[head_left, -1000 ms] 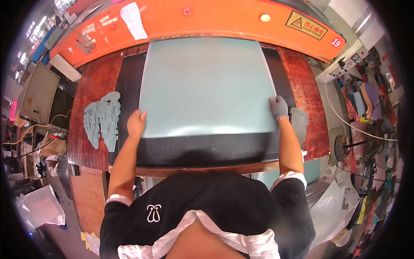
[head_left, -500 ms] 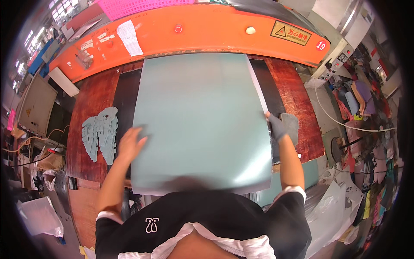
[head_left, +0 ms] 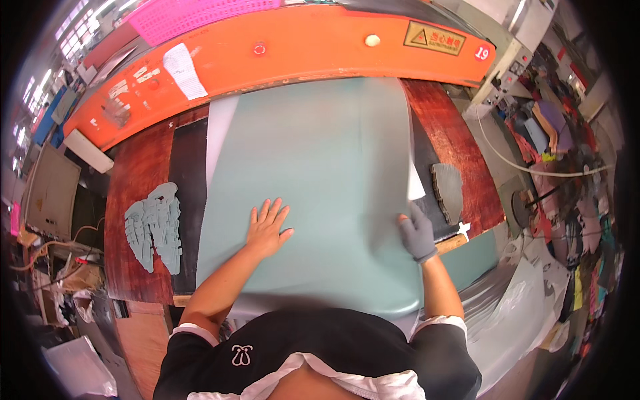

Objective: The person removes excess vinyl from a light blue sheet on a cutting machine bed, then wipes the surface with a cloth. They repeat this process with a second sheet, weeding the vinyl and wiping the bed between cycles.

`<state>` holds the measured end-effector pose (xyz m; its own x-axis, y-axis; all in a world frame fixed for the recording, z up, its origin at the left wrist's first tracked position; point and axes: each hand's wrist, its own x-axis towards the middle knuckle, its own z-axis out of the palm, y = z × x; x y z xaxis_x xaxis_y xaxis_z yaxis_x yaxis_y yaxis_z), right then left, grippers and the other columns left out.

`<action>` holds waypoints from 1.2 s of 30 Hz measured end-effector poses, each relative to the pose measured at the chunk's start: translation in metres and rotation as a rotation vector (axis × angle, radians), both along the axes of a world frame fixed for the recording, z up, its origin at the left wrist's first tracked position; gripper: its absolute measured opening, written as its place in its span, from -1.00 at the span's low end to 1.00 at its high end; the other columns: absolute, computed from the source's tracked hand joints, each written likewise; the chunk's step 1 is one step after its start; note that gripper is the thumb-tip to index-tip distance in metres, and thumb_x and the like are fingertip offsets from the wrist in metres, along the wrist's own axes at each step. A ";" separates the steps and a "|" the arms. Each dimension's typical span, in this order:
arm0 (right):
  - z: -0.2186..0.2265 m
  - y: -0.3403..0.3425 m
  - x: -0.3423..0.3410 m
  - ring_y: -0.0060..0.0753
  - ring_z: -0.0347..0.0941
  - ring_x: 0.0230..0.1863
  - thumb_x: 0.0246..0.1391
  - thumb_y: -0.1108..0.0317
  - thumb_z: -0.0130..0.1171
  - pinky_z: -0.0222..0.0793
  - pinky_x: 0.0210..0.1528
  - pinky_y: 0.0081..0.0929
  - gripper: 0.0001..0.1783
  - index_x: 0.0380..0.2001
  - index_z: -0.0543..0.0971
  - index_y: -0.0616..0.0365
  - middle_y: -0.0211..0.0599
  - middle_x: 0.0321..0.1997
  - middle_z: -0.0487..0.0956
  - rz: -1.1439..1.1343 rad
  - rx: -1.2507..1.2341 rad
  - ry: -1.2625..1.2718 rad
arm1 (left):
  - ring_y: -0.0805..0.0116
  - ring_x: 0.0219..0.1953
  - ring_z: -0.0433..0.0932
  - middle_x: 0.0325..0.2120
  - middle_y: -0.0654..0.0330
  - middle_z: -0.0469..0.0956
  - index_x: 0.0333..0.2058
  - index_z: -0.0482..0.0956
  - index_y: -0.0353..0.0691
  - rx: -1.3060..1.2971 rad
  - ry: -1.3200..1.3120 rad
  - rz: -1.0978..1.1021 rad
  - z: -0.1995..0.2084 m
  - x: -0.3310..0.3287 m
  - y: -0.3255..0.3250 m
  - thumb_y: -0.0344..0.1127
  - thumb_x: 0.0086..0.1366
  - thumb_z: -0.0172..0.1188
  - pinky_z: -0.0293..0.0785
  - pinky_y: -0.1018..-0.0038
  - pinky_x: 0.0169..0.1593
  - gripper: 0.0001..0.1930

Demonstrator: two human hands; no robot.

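A large pale green sheet (head_left: 313, 167) lies over the black mat (head_left: 185, 200) on the red-brown bench, reaching from the orange machine down past the near edge to my body. My left hand (head_left: 268, 228), bare, lies flat with fingers spread on the sheet's lower middle. My right hand (head_left: 417, 233), in a grey glove, grips the sheet's right edge. A white sheet edge (head_left: 217, 133) shows beneath the green one at the left and right.
The orange machine housing (head_left: 287, 47) spans the back. Grey sole-shaped cut pieces (head_left: 155, 227) lie at the left of the bench. A dark cutting die (head_left: 448, 192) rests at the right. A white hose (head_left: 520, 160) and piled coloured materials (head_left: 567, 133) sit at the far right.
The green sheet has been pulled toward me, past the bench's near edge. My left hand moved from its near-left edge onto its middle; my right hand kept the right edge.
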<state>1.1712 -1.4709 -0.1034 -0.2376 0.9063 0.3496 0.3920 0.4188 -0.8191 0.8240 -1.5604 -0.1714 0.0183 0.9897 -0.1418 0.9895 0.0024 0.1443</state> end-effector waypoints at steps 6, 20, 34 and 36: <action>0.012 -0.044 -0.097 0.18 0.46 -0.34 0.07 0.26 0.01 0.38 -0.30 -0.06 -0.34 0.19 0.08 0.28 0.13 -0.36 0.52 0.280 -0.099 -0.209 | 0.05 0.35 -0.19 0.32 0.13 -0.10 0.25 0.09 -0.09 0.046 0.131 -0.049 -0.003 0.003 0.001 0.07 0.29 -0.10 -0.26 -0.04 0.29 -0.37; -0.031 -0.061 -0.254 -0.32 0.52 -0.52 -0.12 0.38 0.10 0.37 -0.49 -0.30 -0.44 0.07 0.40 -0.04 -0.37 -0.58 0.56 -0.017 -0.174 -0.434 | 0.06 0.26 0.00 0.07 0.18 0.35 0.13 0.29 -0.06 0.084 -0.075 -0.018 -0.047 -0.035 0.003 -0.03 0.25 -0.06 -0.22 0.16 0.29 -0.50; 0.033 -0.072 -0.143 -0.04 0.52 -0.46 0.05 0.29 -0.07 0.41 -0.37 -0.15 -0.37 0.20 0.15 0.29 -0.07 -0.50 0.57 0.289 -0.200 -0.203 | -0.02 0.35 -0.20 0.28 0.01 -0.03 0.20 0.17 -0.15 0.059 0.067 -0.047 -0.028 -0.010 -0.012 -0.19 0.15 0.13 -0.19 -0.06 0.27 -0.36; 0.035 -0.081 -0.122 0.02 0.50 -0.46 0.06 0.27 -0.08 0.39 -0.36 -0.11 -0.37 0.20 0.15 0.30 -0.03 -0.51 0.56 0.268 -0.154 -0.061 | -0.01 0.34 -0.15 0.28 0.00 -0.01 0.21 0.15 -0.16 0.076 -0.004 -0.038 -0.018 -0.006 -0.023 -0.15 0.18 0.11 -0.16 -0.03 0.27 -0.36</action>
<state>1.0487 -1.5523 -0.0683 -0.4911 0.8500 0.1907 0.3348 0.3863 -0.8594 0.8179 -1.5835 -0.1894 0.0562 0.9962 -0.0658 0.9882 -0.0461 0.1463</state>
